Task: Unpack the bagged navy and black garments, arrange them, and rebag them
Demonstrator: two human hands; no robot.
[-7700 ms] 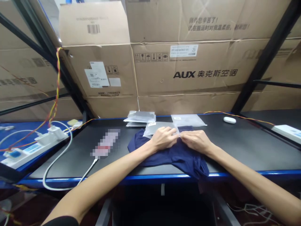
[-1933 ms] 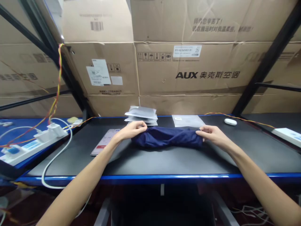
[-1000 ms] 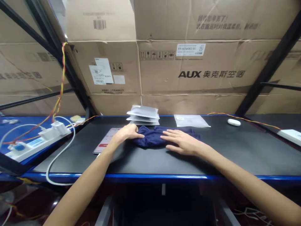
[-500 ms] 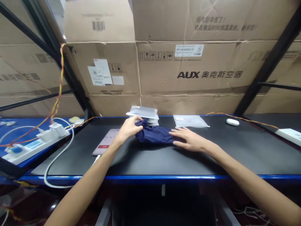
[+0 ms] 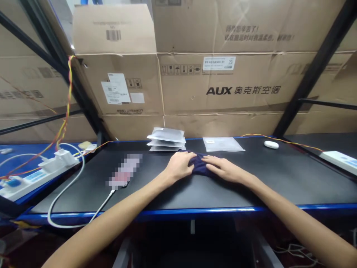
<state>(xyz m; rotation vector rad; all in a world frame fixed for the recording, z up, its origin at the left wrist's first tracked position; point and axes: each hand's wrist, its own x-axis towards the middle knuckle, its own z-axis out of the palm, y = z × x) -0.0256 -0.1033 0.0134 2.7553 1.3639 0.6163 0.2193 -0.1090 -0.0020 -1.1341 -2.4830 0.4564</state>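
A navy cloth (image 5: 199, 166), bunched into a small heap, rests on the black tabletop straight ahead of me. My left hand (image 5: 179, 166) is closed over its left part, fingers curled on top and thumb against the fabric. From the other side my right hand (image 5: 224, 168) lies on the cloth, its fingers stretched out and slightly apart. Both hands hide much of the fabric, and I cannot tell what garment it is. Just behind the left hand stands a stack of frosted plastic packets (image 5: 166, 139).
Behind the cloth lies a single frosted packet (image 5: 223, 144), with a white oval case (image 5: 271, 144) farther right. A blurred-out phone (image 5: 125, 171) on a white cable is at left. Power strips (image 5: 36, 178) flank the table; cardboard (image 5: 184, 93) and black posts stand behind.
My left hand has moved right with its end of the cloth, close to my right hand. The cloth is now bunched shorter, and the packet stack is more exposed. The view shifted slightly.
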